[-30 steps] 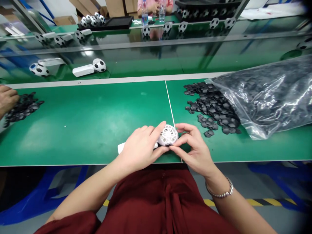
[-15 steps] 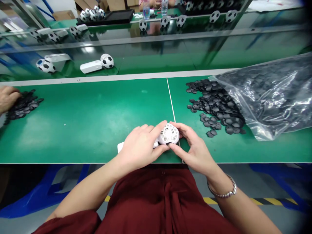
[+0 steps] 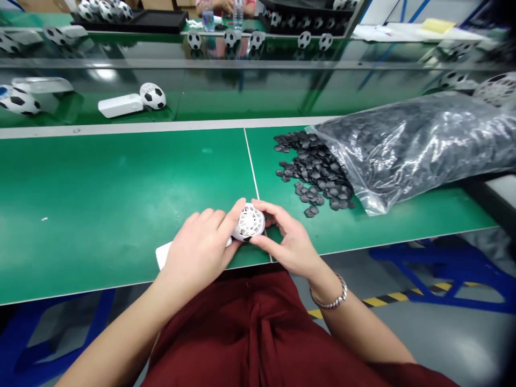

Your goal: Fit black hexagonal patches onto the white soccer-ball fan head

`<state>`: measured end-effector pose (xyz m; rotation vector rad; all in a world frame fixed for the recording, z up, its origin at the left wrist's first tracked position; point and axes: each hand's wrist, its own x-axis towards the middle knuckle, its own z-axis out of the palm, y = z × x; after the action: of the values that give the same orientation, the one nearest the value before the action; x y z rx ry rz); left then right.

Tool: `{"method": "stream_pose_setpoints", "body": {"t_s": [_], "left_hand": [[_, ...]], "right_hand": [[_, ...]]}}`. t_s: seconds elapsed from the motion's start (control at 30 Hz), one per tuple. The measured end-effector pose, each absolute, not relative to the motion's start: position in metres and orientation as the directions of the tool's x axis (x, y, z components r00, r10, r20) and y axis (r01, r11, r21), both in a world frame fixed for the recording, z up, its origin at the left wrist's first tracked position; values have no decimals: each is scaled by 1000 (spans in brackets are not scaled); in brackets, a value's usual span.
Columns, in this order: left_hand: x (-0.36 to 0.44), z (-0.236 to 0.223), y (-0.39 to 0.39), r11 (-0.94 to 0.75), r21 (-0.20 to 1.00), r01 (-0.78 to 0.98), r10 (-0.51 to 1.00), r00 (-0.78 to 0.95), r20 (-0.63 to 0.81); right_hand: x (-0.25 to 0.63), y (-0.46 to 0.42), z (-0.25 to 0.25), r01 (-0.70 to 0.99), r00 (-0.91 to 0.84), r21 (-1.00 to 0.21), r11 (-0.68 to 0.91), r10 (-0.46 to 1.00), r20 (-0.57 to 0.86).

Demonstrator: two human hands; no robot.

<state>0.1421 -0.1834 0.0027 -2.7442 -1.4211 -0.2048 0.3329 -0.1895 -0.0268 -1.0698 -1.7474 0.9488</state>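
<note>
A white handheld fan (image 3: 250, 219) with a round, slatted, football-patterned head lies at the front of the green table. My left hand (image 3: 200, 243) is closed over its handle and the left side of the head, so only the handle's white end pokes out beyond the palm. With thumb and fingers, my right hand (image 3: 291, 242) grips the head from the right. A dark patch shows low on the head's rim between both thumbs. Right of my hands lies a pile of small black panels (image 3: 322, 166), spilling from a clear plastic bag (image 3: 403, 145).
Beyond the table runs a dark green belt (image 3: 226, 97) carrying football fans, one a white-handled fan (image 3: 152, 96). Farther back are a black tray (image 3: 161, 21), bottles (image 3: 237, 15) and a person's hands (image 3: 228, 6). A blue support (image 3: 451, 274) stands below the table.
The view has swung to the right, so the table and belt things appear farther left. Another person's hand at the left edge has left view. Both my hands keep hold of the fan.
</note>
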Motion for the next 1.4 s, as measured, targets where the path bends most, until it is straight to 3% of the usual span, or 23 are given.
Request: {"method": "stream_pose_setpoints", "body": {"t_s": [0.17,0.27,0.47,0.9,1.0,1.1,1.3,1.4], "left_hand": [[132,7,-168,-670,58,740,742,663,105],[126,5,-161,-666,53,744,737,645,204],[132,-12,-164,-497,199,845,843,416,342],[132,-16,-185,-466,315,827,868,359,342],[130,-18,-191,-495,327,805,858,393,330],[129,-19,-192,-498,321,806,858,402,320],[128,-18,-194,-495,324,806,860,404,311],[123,-13,-195,-510,337,791,857,434,279]], "right_hand": [[374,-197,-27,613,-22,-710,347,905,424],[406,-198,-32,779,67,-577,246,882,466],[425,-196,-41,887,-68,-387,253,899,432],[424,-176,-34,907,-288,-150,393,841,458],[415,-177,-30,892,-258,-197,408,815,519],[397,-183,-26,836,-194,-341,429,814,548],[361,-209,-22,599,-49,-725,339,920,390],[350,-221,-21,457,-42,-848,268,959,280]]}}
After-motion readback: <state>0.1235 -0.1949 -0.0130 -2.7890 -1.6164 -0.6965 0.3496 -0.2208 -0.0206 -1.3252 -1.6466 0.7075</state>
